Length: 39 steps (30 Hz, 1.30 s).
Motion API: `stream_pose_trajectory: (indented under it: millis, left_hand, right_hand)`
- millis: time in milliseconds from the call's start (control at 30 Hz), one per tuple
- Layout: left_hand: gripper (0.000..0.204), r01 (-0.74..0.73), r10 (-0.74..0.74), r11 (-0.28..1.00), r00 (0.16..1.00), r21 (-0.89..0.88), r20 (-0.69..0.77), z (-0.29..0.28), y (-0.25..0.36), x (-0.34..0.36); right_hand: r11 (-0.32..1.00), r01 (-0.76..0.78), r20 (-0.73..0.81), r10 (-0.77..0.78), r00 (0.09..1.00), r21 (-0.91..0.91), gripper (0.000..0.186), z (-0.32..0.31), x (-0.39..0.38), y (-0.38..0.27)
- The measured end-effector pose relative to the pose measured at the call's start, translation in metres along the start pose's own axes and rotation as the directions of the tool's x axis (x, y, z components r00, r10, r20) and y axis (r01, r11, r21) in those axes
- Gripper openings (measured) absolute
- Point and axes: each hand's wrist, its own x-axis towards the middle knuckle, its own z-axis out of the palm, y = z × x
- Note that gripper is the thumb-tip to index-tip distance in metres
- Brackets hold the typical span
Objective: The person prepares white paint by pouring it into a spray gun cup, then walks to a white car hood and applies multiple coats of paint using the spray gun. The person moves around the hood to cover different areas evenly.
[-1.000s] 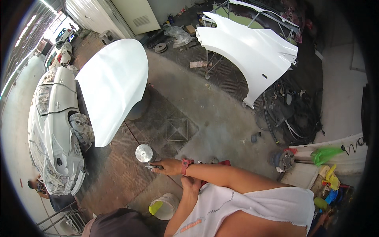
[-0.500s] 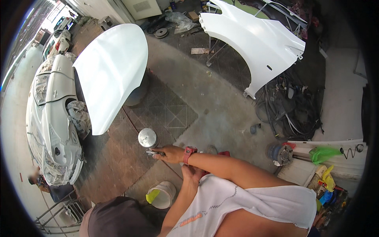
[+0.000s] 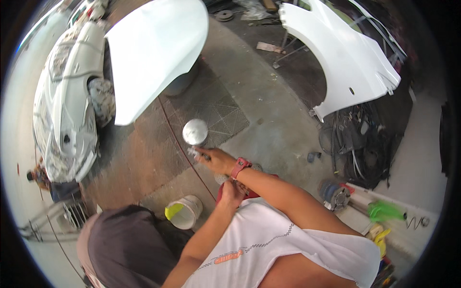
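Observation:
My right hand (image 3: 220,161), below a red wristwatch, is closed round the grip of a spray gun (image 3: 194,152). The gun's round silver cup (image 3: 195,131) stands above the fingers. My left hand (image 3: 232,193) is close to my waist, just under the right wrist, with its fingers curled. What it holds, if anything, is hidden. A dark red hose (image 3: 178,140) runs across the floor toward my left hand. Ahead on the left is a large white car body panel (image 3: 158,53), apart from the gun. A white fender (image 3: 343,67) is raised on a stand at the right.
A partly masked white car (image 3: 72,115) stands at the far left. Beside my left forearm is a white bucket (image 3: 186,213) with a yellow-green piece at its rim. Dark cables and parts (image 3: 357,144) lie below the fender. A large dark cloth shape (image 3: 129,249) fills the lower left.
The view has shifted, so the panels and car sit higher in the picture. My right hand, still gripping the spray gun, appears slightly higher and farther right. My left hand stays near my waist.

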Motion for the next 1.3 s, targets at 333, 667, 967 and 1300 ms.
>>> stream_pose_trajectory:
  millis: [333,667,967,1300]
  left_hand:
    - [0.042,-0.433,0.379,0.812,0.901,0.391,0.21,-0.003,0.075,0.025]
    - [0.031,-0.465,0.461,0.884,0.855,-0.043,0.237,-0.067,0.141,0.016]
    - [0.035,-0.471,0.489,0.872,0.842,-0.131,0.227,-0.152,0.243,-0.002]
    - [0.042,-0.405,0.331,0.904,0.866,0.137,0.374,-0.14,0.308,0.04]
  right_hand:
    - [0.968,-0.111,-0.251,0.168,0.953,0.224,0.068,-0.035,0.048,-0.017]
    - [0.986,0.013,-0.112,0.005,0.994,0.163,0.069,0.053,0.122,-0.072]
    - [0.976,-0.013,-0.014,0.017,1.0,0.215,0.067,0.146,0.216,-0.118]
    - [0.944,-0.222,-0.207,0.274,0.939,0.243,0.061,0.123,0.25,-0.114]
